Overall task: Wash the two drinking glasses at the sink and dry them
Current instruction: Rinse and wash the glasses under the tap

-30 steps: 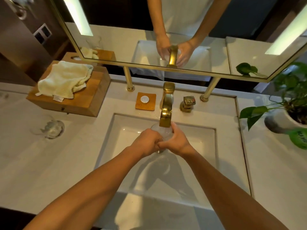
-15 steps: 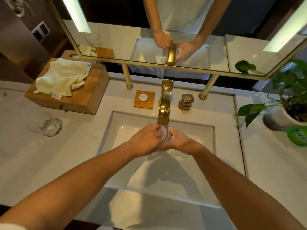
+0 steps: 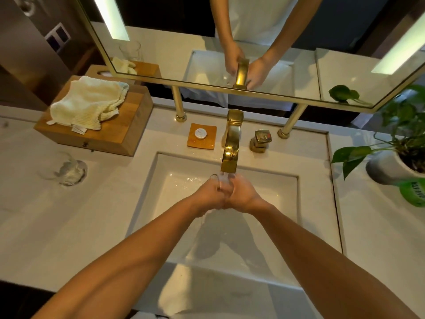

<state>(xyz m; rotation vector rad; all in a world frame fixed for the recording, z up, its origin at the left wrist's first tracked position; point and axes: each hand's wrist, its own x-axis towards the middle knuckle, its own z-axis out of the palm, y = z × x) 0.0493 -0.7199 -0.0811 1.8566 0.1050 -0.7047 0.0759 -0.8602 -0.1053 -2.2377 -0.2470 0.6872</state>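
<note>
A clear drinking glass (image 3: 222, 183) is held over the white sink (image 3: 271, 194), right under the gold faucet (image 3: 230, 150), with water running onto it. My left hand (image 3: 207, 195) and my right hand (image 3: 244, 196) are both wrapped around it, fingers hiding most of the glass. The second glass (image 3: 69, 170) stands alone on the counter far to the left. A cream towel (image 3: 88, 104) lies crumpled on a wooden box (image 3: 119, 132) at the back left.
A gold tap handle (image 3: 261, 140) stands right of the faucet. A small wooden soap dish (image 3: 202, 135) sits left of it. A potted plant (image 3: 400, 157) and a green bottle cap (image 3: 414, 192) occupy the right counter. The mirror's gold posts (image 3: 179, 104) rise behind the sink.
My hands have shifted around the glass under the running water, turning it slightly. The second glass and the towel have stayed where they were.
</note>
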